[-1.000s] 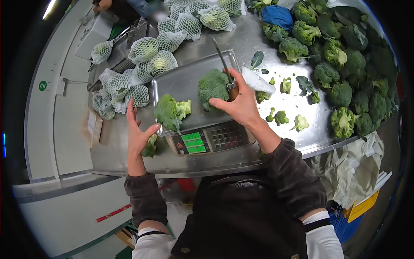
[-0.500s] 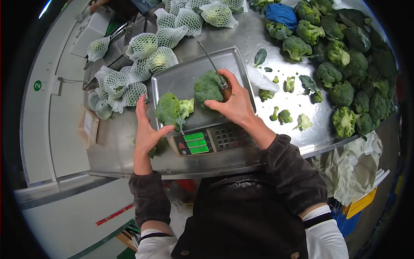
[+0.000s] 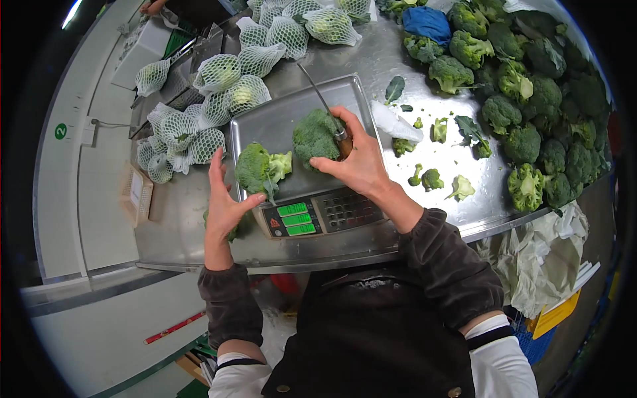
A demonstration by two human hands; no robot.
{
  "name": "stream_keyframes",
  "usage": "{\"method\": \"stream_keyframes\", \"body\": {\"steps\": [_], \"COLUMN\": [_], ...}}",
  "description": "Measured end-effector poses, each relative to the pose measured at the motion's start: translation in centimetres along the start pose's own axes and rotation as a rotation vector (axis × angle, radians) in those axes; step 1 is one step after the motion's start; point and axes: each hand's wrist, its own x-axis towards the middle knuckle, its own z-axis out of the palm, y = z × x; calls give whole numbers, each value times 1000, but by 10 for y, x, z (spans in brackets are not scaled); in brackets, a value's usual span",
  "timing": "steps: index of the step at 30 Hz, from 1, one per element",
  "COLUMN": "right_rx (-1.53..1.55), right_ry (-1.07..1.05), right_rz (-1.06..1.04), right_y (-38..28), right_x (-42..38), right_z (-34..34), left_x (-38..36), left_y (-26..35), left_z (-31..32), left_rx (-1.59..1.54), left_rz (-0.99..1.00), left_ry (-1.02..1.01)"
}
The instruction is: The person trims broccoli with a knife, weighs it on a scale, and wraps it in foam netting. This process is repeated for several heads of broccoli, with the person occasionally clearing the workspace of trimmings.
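On the steel pan [image 3: 242, 126] of a weighing scale, a cut broccoli head [image 3: 255, 168] lies on its side, pale stem to the right. My left hand [image 3: 227, 204] is open at its left, fingers spread and thumb tip at its lower edge. A second broccoli head [image 3: 316, 138] is over the pan's middle, with the thumb and fingers of my right hand [image 3: 357, 159] around it. That same hand also holds a knife [image 3: 343, 140] by its wooden handle, the thin blade pointing up and left. Green figures glow on the scale's display [image 3: 296, 219].
Broccoli in white net sleeves [image 3: 247, 94] crowds the left and back. A large broccoli pile [image 3: 521, 142] fills the right, near a blue cloth [image 3: 426, 25]. Stem trimmings [image 3: 461, 188] and a white wrapped piece [image 3: 396, 122] lie beside the scale. A basket [image 3: 136, 192] stands left.
The view has shifted slightly, and the figures on the scale's display differ. Both hands keep nearly the same pose around the broccoli heads.
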Motion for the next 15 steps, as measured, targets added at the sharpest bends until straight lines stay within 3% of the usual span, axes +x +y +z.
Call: {"method": "stream_keyframes", "body": {"steps": [5,7,9,11,13,15], "right_rx": [42,45,145,55,67,28], "right_ry": [49,114,167,131,172,245], "right_rz": [3,-22,74,69,116,151], "right_y": [0,4,3,19,21,30], "right_x": [-21,-37,-56,-77,-95,-110], "right_z": [-22,-45,-67,-91,-108,-117], "left_x": [0,1,2,8,16,20], "left_y": [-4,-11,-14,-23,-30,-31], "left_z": [5,7,14,20,24,31], "left_rx": [-12,135,-110,-203,55,30], "left_rz": [71,88,70,84,229,198], "left_ry": [-17,-19,-34,-70,16,38]}}
